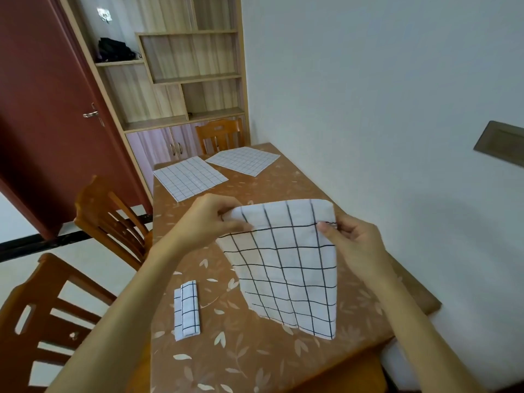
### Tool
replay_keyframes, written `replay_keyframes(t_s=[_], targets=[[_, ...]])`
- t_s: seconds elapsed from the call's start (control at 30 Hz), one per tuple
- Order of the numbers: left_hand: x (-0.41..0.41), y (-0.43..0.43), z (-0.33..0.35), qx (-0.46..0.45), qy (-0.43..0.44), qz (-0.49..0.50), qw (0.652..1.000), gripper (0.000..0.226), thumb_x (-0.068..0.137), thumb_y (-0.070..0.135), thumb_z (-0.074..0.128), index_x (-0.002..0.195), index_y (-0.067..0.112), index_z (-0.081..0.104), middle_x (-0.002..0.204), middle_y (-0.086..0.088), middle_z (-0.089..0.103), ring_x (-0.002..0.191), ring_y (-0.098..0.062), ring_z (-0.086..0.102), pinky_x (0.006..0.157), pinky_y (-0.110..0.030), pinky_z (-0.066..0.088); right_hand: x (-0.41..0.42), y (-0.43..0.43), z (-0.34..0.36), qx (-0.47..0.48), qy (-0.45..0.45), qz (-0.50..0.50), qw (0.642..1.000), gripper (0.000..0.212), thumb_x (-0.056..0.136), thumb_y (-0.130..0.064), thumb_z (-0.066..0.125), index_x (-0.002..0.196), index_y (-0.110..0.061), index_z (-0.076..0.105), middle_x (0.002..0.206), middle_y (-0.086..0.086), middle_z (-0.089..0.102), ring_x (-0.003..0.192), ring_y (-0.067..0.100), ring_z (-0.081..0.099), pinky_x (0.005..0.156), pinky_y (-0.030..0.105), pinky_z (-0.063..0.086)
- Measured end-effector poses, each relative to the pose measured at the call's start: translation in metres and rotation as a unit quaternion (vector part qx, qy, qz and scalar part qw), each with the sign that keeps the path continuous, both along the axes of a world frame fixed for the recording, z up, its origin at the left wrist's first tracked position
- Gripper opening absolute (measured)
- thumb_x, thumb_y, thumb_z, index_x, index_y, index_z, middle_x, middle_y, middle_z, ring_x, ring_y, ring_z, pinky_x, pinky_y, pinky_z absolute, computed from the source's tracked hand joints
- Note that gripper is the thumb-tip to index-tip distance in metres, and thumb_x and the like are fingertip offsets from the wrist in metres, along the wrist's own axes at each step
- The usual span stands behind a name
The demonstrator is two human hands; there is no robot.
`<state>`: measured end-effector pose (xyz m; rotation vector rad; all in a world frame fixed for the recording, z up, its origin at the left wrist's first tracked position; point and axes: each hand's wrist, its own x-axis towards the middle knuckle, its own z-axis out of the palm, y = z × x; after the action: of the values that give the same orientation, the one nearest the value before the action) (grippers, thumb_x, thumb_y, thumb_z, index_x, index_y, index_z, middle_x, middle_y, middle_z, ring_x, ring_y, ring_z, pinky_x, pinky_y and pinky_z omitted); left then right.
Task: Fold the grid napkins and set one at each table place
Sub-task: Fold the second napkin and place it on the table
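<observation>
A white napkin with a black grid hangs doubled over above the table, its lower edge close to the tabletop. My left hand pinches its upper left corner and my right hand pinches its upper right edge. A folded grid napkin lies as a narrow strip near the table's left edge, in front of the near chair. Two more grid napkins lie flat and unfolded at the far end, one on the left and one on the right.
The table has a brown leaf-pattern cover and stands against the white wall on the right. Two wooden chairs stand along its left side and a third at the far end. A shelf cabinet and a red door stand behind.
</observation>
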<state>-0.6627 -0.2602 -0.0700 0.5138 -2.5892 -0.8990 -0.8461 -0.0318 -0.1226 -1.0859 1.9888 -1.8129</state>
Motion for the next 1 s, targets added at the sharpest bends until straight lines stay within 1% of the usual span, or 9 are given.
replay_keyframes(t_s=[0.03,0.1,0.23,0.37,0.43,0.53,0.67,0.8,1.0], targets=[[0.003,-0.002,0.000,0.024,0.016,0.005,1.000,0.019,0.079,0.034,0.084,0.086,0.019,0.077,0.079,-0.007,0.072,0.074,-0.028,0.063,0.063,-0.039,0.047,-0.002,0.004,0.001,-0.007,-0.022,-0.004,1.000,0.006,0.090,-0.021,0.072,0.092,-0.023,0.078,0.093,-0.001,0.079,0.091,0.014,0.075,0.082,0.031,0.060],[0.007,-0.001,0.002,0.089,0.048,0.005,0.995,0.021,0.081,0.031,0.082,0.091,0.013,0.078,0.084,-0.012,0.076,0.078,-0.032,0.070,0.068,-0.045,0.056,-0.006,0.010,0.001,-0.010,-0.042,-0.001,0.999,0.014,0.090,-0.018,0.071,0.092,-0.032,0.076,0.093,-0.012,0.079,0.090,0.003,0.074,0.079,0.018,0.057],[0.004,0.007,0.002,0.181,0.098,0.017,0.978,0.021,0.084,0.022,0.080,0.096,0.005,0.076,0.093,-0.016,0.078,0.087,-0.036,0.075,0.083,-0.054,0.061,-0.013,0.016,0.003,-0.008,-0.065,-0.006,0.998,0.016,0.087,-0.019,0.074,0.103,-0.021,0.076,0.098,-0.007,0.079,0.095,0.010,0.074,0.084,0.024,0.056],[0.000,0.014,0.000,0.262,0.142,0.026,0.954,0.024,0.080,0.024,0.078,0.094,0.005,0.073,0.096,-0.013,0.079,0.091,-0.033,0.077,0.081,-0.043,0.064,-0.017,0.018,0.006,-0.026,-0.081,-0.026,0.996,0.025,0.087,-0.017,0.073,0.112,-0.011,0.074,0.098,-0.003,0.079,0.094,0.011,0.074,0.077,0.017,0.057],[0.001,0.012,-0.001,0.307,0.157,0.029,0.938,0.021,0.080,0.020,0.077,0.094,0.006,0.071,0.095,-0.015,0.079,0.090,-0.032,0.077,0.085,-0.048,0.062,-0.021,0.020,0.007,-0.031,-0.097,-0.038,0.994,0.025,0.088,-0.018,0.073,0.112,-0.010,0.074,0.096,-0.002,0.079,0.094,0.015,0.074,0.078,0.022,0.058],[0.000,0.008,-0.003,0.315,0.171,0.051,0.932,0.022,0.078,0.015,0.080,0.094,0.003,0.071,0.095,-0.022,0.077,0.088,-0.032,0.076,0.088,-0.057,0.057,-0.024,0.021,0.009,-0.023,-0.103,-0.039,0.994,0.026,0.090,-0.019,0.071,0.113,-0.010,0.074,0.098,0.000,0.079,0.098,0.020,0.074,0.088,0.035,0.057],[-0.004,0.012,-0.001,0.307,0.197,0.062,0.929,0.015,0.074,0.018,0.082,0.082,0.014,0.070,0.088,-0.022,0.076,0.081,-0.029,0.076,0.073,-0.038,0.063,-0.022,0.022,0.014,-0.020,-0.083,-0.025,0.996,0.021,0.091,-0.021,0.069,0.111,-0.017,0.075,0.097,-0.001,0.079,0.096,0.018,0.075,0.091,0.038,0.056],[-0.006,0.012,-0.002,0.299,0.208,0.072,0.929,0.025,0.072,0.023,0.082,0.085,0.008,0.067,0.091,-0.025,0.076,0.080,-0.030,0.074,0.074,-0.041,0.060,-0.022,0.021,0.018,-0.017,-0.056,-0.023,0.998,0.011,0.093,-0.024,0.066,0.098,-0.027,0.076,0.093,-0.004,0.080,0.091,0.015,0.076,0.091,0.042,0.057],[-0.004,0.010,-0.002,0.324,0.209,0.059,0.921,0.021,0.073,0.018,0.079,0.088,0.007,0.069,0.086,-0.012,0.079,0.081,-0.024,0.078,0.072,-0.034,0.065,-0.025,0.019,0.019,0.002,-0.038,-0.030,0.999,0.023,0.103,-0.029,0.053,0.100,-0.022,0.074,0.101,0.004,0.077,0.103,0.029,0.071,0.098,0.058,0.051]])
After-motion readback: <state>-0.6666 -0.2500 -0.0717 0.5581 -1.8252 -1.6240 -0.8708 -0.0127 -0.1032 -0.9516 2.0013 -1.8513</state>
